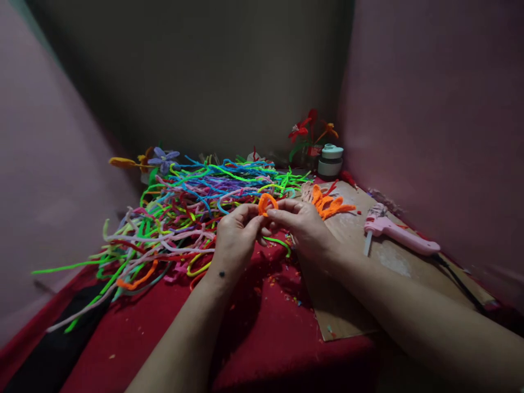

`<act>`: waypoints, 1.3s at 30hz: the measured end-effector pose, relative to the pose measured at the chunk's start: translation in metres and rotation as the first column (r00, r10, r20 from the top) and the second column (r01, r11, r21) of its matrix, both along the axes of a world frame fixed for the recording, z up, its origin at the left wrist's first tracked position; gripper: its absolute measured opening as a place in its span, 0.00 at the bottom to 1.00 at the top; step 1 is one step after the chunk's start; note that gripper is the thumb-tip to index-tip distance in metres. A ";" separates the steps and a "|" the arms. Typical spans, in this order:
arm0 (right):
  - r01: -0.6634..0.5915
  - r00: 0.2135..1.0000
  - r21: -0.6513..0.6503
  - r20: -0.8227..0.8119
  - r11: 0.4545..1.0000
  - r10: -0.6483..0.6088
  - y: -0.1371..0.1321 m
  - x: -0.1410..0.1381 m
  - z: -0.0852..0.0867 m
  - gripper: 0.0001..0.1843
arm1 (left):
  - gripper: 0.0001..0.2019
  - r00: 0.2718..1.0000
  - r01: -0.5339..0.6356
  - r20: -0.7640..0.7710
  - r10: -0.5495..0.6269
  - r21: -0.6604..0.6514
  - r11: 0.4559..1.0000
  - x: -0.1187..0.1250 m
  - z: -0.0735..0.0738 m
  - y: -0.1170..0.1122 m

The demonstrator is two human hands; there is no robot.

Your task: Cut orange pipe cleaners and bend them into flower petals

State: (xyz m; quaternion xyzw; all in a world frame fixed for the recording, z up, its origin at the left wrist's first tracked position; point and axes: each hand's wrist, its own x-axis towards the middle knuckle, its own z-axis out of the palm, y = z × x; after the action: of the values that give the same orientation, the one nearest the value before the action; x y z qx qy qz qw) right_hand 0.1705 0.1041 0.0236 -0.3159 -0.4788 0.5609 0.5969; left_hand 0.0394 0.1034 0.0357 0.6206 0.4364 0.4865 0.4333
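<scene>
An orange pipe cleaner, bent into a small loop, is held up between my two hands. My left hand pinches its lower left side with thumb and fingers. From the other side, my right hand grips the loop's base between thumb and index finger. Just beyond my right hand, several orange pipe cleaner petals lie on a brown board. Behind my left hand spreads a big tangled heap of coloured pipe cleaners.
A pink glue gun with a black cord lies on the board at right. Red pipe cleaner flowers and a jar with a pale lid stand at the back. A purple flower is at back left. Red cloth covers the table.
</scene>
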 end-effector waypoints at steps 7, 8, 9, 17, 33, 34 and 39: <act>-0.014 1.000 -0.011 0.020 1.000 0.014 0.006 0.001 -0.003 0.12 | 0.06 0.994 0.083 -0.062 -0.087 -0.061 0.995 0.002 0.000 -0.002; 0.002 0.999 0.004 0.048 1.000 -0.002 0.005 0.001 -0.002 0.13 | 0.06 0.995 0.082 -0.053 -0.087 -0.087 0.993 0.002 0.001 -0.003; 0.013 0.998 0.012 0.061 1.000 -0.014 0.004 0.001 -0.002 0.13 | 0.06 0.995 0.087 -0.037 -0.091 -0.114 0.990 0.002 0.002 -0.003; -0.072 0.997 -0.020 0.028 0.997 0.073 0.003 -0.001 -0.004 0.11 | 0.07 0.984 0.097 -0.122 -0.132 -0.261 0.961 -0.008 0.006 0.002; -0.103 0.994 -0.121 0.032 0.987 0.108 0.005 0.000 -0.009 0.10 | 0.13 0.992 -0.009 -0.126 -0.007 -0.127 0.992 -0.017 0.015 0.003; -0.132 0.989 -0.106 0.051 0.986 0.138 0.004 0.000 -0.009 0.10 | 0.13 0.996 0.024 -0.082 -0.037 -0.158 0.987 -0.015 0.015 0.001; -0.192 0.964 -0.097 0.166 0.977 0.206 -0.001 0.000 -0.009 0.12 | 0.11 0.996 0.088 0.001 -0.090 -0.211 0.974 -0.015 0.014 -0.001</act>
State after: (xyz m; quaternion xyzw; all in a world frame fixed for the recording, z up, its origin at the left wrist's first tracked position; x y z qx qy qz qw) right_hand 0.1704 0.1033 0.0144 -0.3379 -0.5361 0.6068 0.4798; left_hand 0.0246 0.1027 0.0498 0.5923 0.4592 0.4149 0.5159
